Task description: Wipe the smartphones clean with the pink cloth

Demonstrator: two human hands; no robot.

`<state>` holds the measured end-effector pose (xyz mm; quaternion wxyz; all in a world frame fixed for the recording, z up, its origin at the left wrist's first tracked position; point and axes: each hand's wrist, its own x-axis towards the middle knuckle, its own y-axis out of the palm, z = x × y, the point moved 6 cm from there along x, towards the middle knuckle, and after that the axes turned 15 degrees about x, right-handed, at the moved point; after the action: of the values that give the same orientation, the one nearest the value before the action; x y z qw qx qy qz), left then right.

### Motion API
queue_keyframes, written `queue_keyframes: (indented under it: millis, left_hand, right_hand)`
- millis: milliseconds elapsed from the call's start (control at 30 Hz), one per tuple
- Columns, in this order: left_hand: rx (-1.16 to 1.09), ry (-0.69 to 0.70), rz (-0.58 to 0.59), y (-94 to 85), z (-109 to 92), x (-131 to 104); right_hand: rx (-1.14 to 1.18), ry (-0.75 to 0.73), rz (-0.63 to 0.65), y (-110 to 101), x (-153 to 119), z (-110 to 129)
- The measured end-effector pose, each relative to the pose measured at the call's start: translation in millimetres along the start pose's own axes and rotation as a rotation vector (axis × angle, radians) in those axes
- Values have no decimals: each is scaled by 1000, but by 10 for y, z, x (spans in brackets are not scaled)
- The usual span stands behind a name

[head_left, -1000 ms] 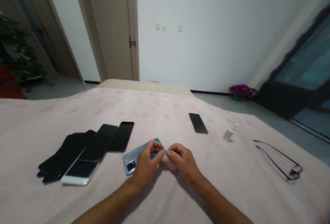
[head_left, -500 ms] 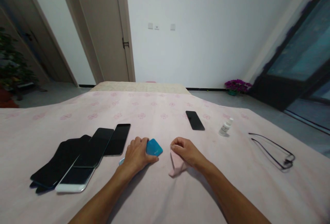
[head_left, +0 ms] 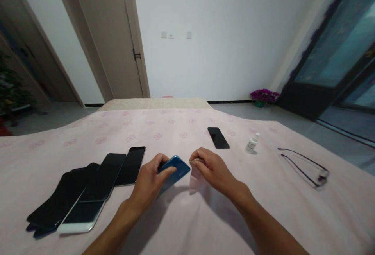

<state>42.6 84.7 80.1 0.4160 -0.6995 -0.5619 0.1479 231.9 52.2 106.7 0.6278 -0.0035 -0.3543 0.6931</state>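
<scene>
My left hand (head_left: pixel 152 175) grips a blue phone (head_left: pixel 177 173), thumb on its blue back, and holds it tilted above the pink cloth cover. Close to the phone's right corner, my right hand (head_left: pixel 209 167) pinches a small pink cloth (head_left: pixel 195 180) that hangs down from the fingers. Left of my left hand lie several dark phones, among them a black one (head_left: pixel 131 167), another overlapping it (head_left: pixel 104 176), and a white-edged one (head_left: pixel 82 216). A single black phone (head_left: pixel 218 137) lies beyond my right hand.
A small white bottle (head_left: pixel 252 144) stands on the flowered pink cover (head_left: pixel 158 124) to the right. Farther right lie black-framed glasses (head_left: pixel 307 169). Purple flowers (head_left: pixel 263 96) are on the floor behind, near the white wall (head_left: pixel 219 51).
My left hand has lifted the blue phone off the cover and tilted it. My right hand has risen slightly with the pink cloth, and the two are closer. The view has shifted slightly.
</scene>
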Motion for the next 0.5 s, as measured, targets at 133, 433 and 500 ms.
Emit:
queue_keyframes:
  millis: [133, 433, 500]
  left_hand:
    - [-30, 93, -104, -70, -18, -127]
    - [33, 250, -365, -47, 89, -313]
    - [35, 274, -377, -43, 81, -320]
  right_hand:
    - [-24, -123, -9, -13, -1, 231]
    - [60, -123, -69, 39, -86, 270]
    - [54, -145, -63, 64, -96, 279]
